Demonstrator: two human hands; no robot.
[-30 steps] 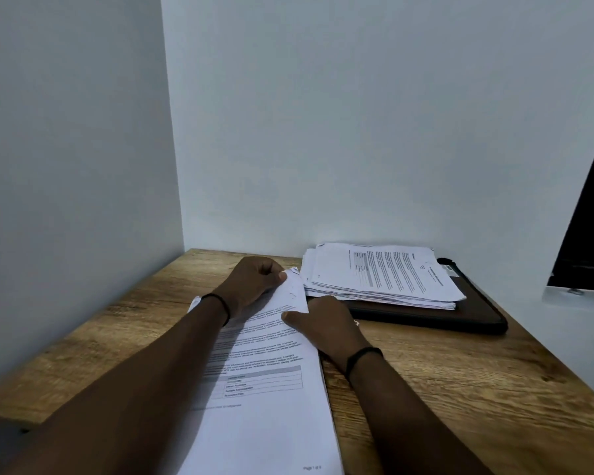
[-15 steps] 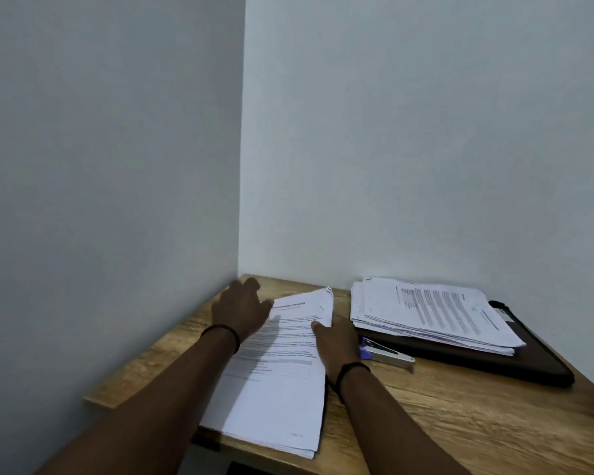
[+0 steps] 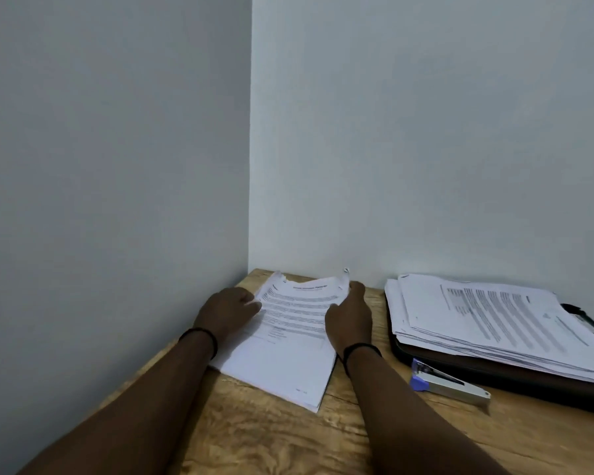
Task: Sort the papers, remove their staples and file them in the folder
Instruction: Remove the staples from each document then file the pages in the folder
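Nearest, two bare forearms reaching forward across a wooden table (image 3: 261, 437), a dark band at each wrist. Just beyond, one small packet of printed papers (image 3: 288, 341), lying flat, long axis running away toward the wall corner, slightly skewed. Left hand (image 3: 228, 311) resting on the packet's left edge, fingers (image 3: 251, 305) lying loosely forward on the sheet, apparently pressing rather than pinching. Right hand (image 3: 350, 320) against the packet's right edge, fingers (image 3: 357, 287) reaching to the far right corner, where the paper curls upward; whether anything is pinched there, impossible to tell. Far corners of the packet looking ragged; no staple visible at this size.

To the right of the packet, near the right forearm, one stapler-like tool (image 3: 448, 382), silver with a blue end, lying on the table apart from both hands. Right of the packet and farther back, one larger stack of papers (image 3: 494, 320), on top of one dark folder (image 3: 494, 375), closed and flat.

Judged from this: next move likely turning on the packet's far corners, lying straight ahead of both sets of fingers, right hand nearer the curled corner and nearer the tool. Count: two hands, two paper piles, one folder, one tool. Behind everything, plain pale walls meeting at a corner.
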